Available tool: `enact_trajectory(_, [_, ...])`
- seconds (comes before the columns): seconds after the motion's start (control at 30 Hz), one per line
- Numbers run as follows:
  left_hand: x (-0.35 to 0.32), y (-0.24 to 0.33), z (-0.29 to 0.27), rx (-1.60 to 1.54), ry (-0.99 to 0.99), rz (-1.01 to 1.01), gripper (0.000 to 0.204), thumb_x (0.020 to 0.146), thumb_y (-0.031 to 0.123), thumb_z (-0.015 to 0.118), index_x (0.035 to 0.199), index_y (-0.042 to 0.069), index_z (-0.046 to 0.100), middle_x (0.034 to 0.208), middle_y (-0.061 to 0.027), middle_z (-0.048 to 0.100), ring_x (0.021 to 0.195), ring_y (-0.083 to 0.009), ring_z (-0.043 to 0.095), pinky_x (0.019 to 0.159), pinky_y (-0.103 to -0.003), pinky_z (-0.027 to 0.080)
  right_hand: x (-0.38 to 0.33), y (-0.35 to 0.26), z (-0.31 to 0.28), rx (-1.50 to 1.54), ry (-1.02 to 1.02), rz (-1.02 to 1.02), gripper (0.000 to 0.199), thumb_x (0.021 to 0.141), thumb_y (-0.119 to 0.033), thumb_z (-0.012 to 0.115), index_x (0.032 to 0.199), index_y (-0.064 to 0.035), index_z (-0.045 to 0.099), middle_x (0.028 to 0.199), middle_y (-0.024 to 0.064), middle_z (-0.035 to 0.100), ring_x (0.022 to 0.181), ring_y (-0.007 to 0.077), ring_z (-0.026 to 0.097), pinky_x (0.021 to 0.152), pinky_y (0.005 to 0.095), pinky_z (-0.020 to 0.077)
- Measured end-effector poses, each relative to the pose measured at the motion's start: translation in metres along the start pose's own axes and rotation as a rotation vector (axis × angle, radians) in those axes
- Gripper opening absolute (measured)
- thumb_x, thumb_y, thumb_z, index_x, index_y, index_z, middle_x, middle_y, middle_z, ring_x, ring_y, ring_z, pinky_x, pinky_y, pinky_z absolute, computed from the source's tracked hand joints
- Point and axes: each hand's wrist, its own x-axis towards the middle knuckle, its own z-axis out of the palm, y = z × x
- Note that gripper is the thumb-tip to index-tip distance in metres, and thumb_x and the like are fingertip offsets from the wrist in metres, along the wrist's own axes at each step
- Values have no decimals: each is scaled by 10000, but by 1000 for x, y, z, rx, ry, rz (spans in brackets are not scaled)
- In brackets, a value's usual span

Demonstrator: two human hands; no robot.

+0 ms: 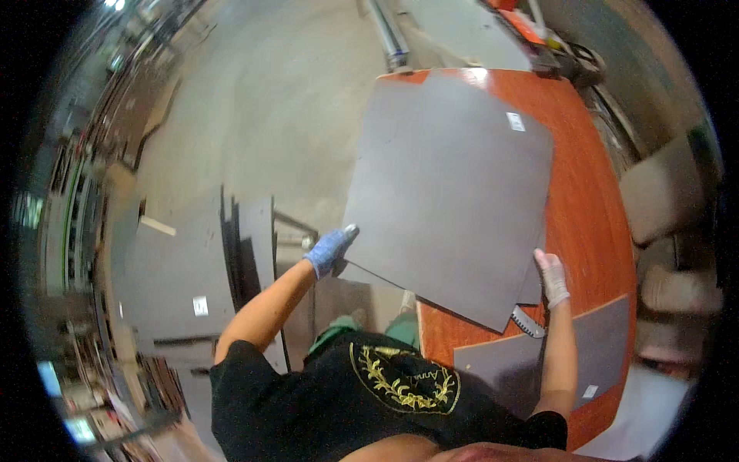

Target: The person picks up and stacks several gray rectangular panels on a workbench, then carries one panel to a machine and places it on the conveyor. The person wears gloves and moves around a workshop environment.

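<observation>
Lying near the held grey sheet (446,185): toothed blade (528,322), another panel (596,343).

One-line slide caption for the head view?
A blue-gloved left hand and pale-gloved right hand at opposite edges of a large grey panel, partly over a red-brown surface.

- Black short-sleeved T-shirt (300,404), its chest emblem (408,391) worked in gold: a leafy spray, some lettering and a curved border
- Green trousers (337,331)
- Blue glove (326,252) on the left hand, greyish at the fingertips
- Pale, whitish glove (554,282) on the right hand
</observation>
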Motion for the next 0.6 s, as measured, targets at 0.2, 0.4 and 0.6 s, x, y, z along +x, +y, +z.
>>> enact_trajectory(0.2, [-110,38,2,246,129,38,607,804,545,530,1019,-22,551,879,-174,586,840,-263,556,721,-377,452,-49,-56,30,622,-126,6,706,800,-492,565,1307,-30,399,1300,105,451,1150,265,451,997,373,355])
enact_trajectory(0.4, [-224,-9,-45,368,483,264,541,843,505,499,966,-14,586,943,-185,595,890,-263,562,773,-378,456,-70,-80,115,657,-282,-16,715,792,-490,580,1311,-36,392,1312,103,437,1164,264,433,1001,396,340])
enact_trajectory(0.6, [-351,-81,-140,-26,675,26,381,877,395,501,824,24,564,728,-32,466,670,-139,409,642,-313,402,-117,-170,241,695,-641,-146,514,845,-317,556,1248,-12,463,1293,117,456,1195,243,423,1004,374,341])
